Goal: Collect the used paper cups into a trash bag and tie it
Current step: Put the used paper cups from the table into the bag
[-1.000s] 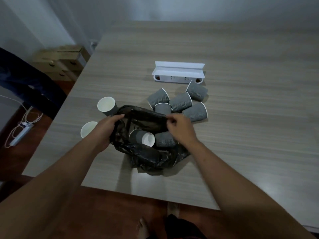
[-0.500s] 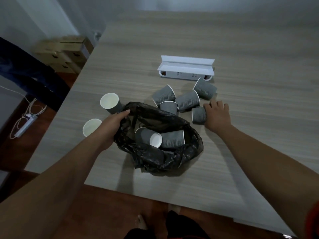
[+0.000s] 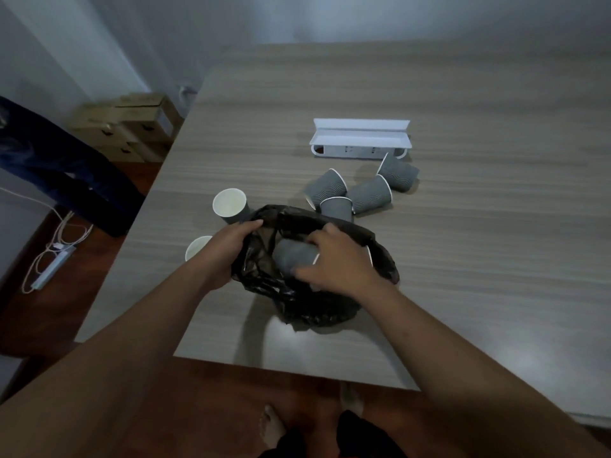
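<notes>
— What do we see on the grey wood-grain table besides the job itself?

— We see a long white plastic box with small openings along its front, lying well back.

— And off the table, to our left?

— We make out stacked brown cardboard boxes against the wall, a dark blue cloth draped nearby, and a white power strip with pale cords on the reddish-brown floor.
</notes>
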A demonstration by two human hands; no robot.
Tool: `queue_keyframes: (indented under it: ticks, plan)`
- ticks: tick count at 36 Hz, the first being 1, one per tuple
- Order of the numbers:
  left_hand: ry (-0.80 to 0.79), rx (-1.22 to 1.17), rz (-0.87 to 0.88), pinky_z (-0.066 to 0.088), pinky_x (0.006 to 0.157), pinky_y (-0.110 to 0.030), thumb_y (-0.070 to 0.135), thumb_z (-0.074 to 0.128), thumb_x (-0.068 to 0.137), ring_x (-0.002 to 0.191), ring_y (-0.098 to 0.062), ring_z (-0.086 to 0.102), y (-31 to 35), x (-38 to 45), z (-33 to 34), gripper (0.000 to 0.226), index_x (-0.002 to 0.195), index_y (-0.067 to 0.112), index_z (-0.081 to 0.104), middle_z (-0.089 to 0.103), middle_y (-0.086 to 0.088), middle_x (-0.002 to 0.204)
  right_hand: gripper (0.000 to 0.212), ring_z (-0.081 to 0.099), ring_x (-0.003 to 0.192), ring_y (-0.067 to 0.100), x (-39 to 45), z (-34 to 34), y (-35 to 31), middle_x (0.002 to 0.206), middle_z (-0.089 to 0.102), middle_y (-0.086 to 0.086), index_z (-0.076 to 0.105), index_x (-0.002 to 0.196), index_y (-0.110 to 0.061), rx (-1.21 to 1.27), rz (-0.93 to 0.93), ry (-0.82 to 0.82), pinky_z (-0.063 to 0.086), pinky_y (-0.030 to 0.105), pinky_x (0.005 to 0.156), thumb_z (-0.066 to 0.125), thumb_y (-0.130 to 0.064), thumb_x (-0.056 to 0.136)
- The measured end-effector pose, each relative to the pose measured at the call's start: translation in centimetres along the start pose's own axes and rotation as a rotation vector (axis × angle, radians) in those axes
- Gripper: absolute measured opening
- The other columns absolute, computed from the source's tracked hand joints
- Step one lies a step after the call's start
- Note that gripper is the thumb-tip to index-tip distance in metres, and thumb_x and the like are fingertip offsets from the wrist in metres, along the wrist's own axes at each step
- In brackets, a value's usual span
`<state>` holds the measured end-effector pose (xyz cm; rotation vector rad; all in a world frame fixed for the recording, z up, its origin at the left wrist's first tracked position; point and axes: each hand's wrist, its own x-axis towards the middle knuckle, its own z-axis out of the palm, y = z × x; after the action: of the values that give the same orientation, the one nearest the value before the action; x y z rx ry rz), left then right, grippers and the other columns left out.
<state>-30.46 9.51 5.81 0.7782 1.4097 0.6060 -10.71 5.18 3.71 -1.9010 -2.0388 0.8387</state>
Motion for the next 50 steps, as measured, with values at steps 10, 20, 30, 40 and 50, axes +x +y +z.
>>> queue_keyframes:
  ticks: [10, 20, 30, 40, 50]
  plan:
    - [-0.074, 0.005, 0.126, 0.059, 0.061, -0.025, 0.006, 0.053, 0.095, 0.074, -0.017, 0.074, -0.6, -0.5, -1.9, 0.022, 0.106, 0.014, 0.069, 0.078, -0.004, 0.084, 0.062, 0.043, 0.120, 0.034, -1.1, 7.2, -2.7, 0.128, 0.054, 0.011, 0.059, 0.125, -0.017, -0.151, -0.032, 0.039, 0.036, 0.043, 0.105, 0.047, -0.063, 0.084]
    - [-0.004, -0.078, 0.198, 0.058, 0.065, -0.023, 0.025, 0.056, 0.098, 0.079, -0.012, 0.074, -1.2, 0.8, -2.5, 0.020, 0.113, 0.019, 0.068, 0.078, 0.001, 0.089, 0.029, 0.059, 0.106, 0.037, 3.1, 0.8, 4.4, 0.105, 0.069, 0.016, 0.071, 0.103, -0.010, 0.319, 0.477, 0.513, 0.048, 0.040, 0.093, 0.059, -0.022, 0.079]
    - [0.061, -0.091, 0.199, 0.055, 0.074, -0.026, 0.035, 0.048, 0.102, 0.092, -0.011, 0.071, -0.7, 1.9, -1.4, 0.027, 0.119, 0.024, 0.064, 0.075, 0.004, 0.101, 0.066, 0.051, 0.124, 0.037, 10.3, 2.3, 6.7, 0.132, 0.058, 0.013, 0.060, 0.124, -0.016, 0.266, 0.735, 0.058, 0.042, 0.044, 0.100, 0.060, -0.054, 0.070]
    - [0.101, -0.021, 0.168, 0.056, 0.088, -0.035, 0.036, 0.053, 0.099, 0.098, -0.022, 0.072, -0.7, 2.8, -1.5, 0.031, 0.116, 0.016, 0.069, 0.076, -0.006, 0.103, 0.071, 0.060, 0.115, 0.031, 10.1, 3.6, 6.4, 0.124, 0.064, 0.005, 0.056, 0.123, -0.030, 0.349, 0.627, 0.102, 0.046, 0.043, 0.096, 0.067, -0.065, 0.062]
    - [0.139, -0.292, 0.078, 0.058, 0.058, -0.026, 0.033, 0.054, 0.098, 0.075, -0.017, 0.075, 0.7, 2.5, -1.5, 0.028, 0.109, 0.011, 0.068, 0.078, -0.007, 0.086, 0.068, 0.057, 0.102, 0.016, 2.9, 0.9, 2.8, 0.114, 0.059, 0.000, 0.054, 0.121, -0.019, 0.405, 0.018, 0.330, 0.047, 0.030, 0.086, 0.086, -0.033, 0.063]
